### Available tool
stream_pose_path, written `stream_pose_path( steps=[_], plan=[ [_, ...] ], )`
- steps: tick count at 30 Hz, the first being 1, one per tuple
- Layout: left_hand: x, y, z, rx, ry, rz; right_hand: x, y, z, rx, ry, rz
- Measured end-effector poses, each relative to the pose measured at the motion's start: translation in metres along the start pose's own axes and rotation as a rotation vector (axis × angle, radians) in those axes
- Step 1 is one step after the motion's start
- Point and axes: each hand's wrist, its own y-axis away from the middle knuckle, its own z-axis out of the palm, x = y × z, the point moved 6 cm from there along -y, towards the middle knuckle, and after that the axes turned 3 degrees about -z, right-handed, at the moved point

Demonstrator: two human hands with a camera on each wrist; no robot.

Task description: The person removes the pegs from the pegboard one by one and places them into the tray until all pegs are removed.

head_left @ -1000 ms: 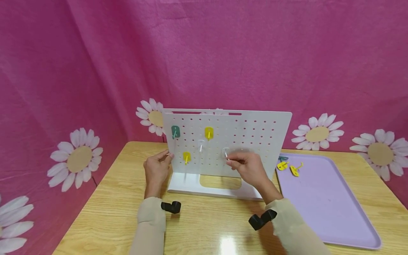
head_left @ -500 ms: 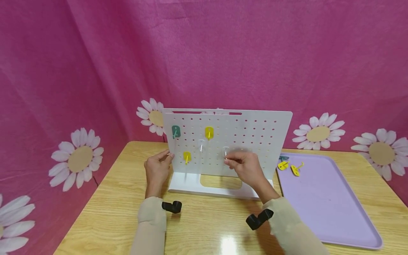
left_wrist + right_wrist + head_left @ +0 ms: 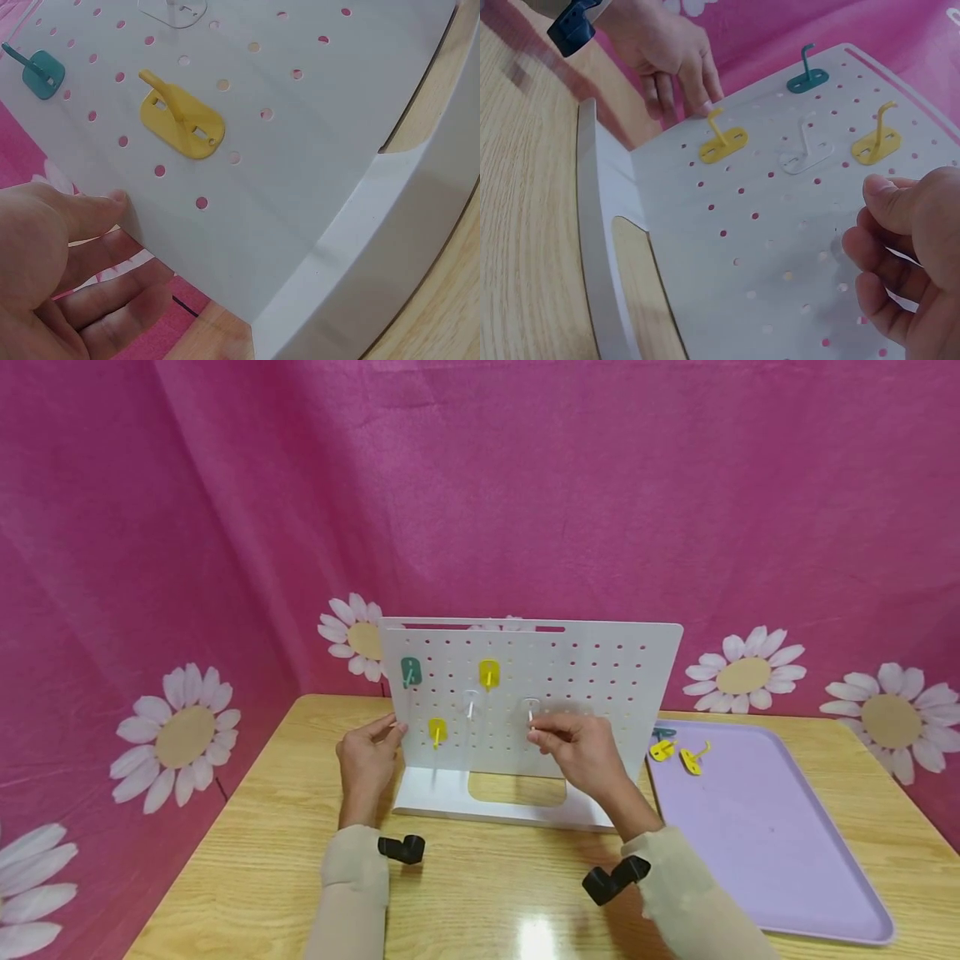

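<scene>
A white pegboard [image 3: 600, 727] stands upright on its white base. My left hand [image 3: 367, 762] pinches its left edge, thumb on the front face and fingers behind, as the left wrist view shows. My right hand [image 3: 588, 756] pinches the prong of a clear-white hook [image 3: 531, 703] against the board's middle; in the right wrist view the fingers hide that hook. Left of it on the board sit another clear-white hook [image 3: 471, 703], an upper yellow hook [image 3: 489, 673], a lower yellow hook [image 3: 184, 127] near my left hand, and a green hook [image 3: 411, 671] at upper left.
A lilac tray [image 3: 765, 835] lies to the right of the board on the wooden table [image 3: 457, 893]. In its far left corner are a green hook [image 3: 663, 734] and two yellow hooks, one nearer the corner [image 3: 662, 751]. A pink flowered cloth [image 3: 480, 485] hangs behind.
The clear-white hook pinched by my right hand has shifted slightly up the board, its prong now pointing straighter down. My left hand has kept its place on the edge.
</scene>
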Motion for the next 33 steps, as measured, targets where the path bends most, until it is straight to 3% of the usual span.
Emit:
stream_pose_path(
  steps=[9, 15, 33],
  plan=[
    [0.001, 0.000, 0.000, 0.005, 0.006, -0.006, -0.006, 0.002, -0.013, 0.004, -0.003, -0.051],
    [0.003, 0.000, -0.002, 0.034, -0.006, 0.057, -0.004, 0.009, -0.025, 0.008, 0.036, -0.088],
    [0.003, 0.001, -0.002, 0.025, -0.011, 0.073, 0.014, 0.043, -0.086, 0.100, 0.165, -0.114]
  ],
)
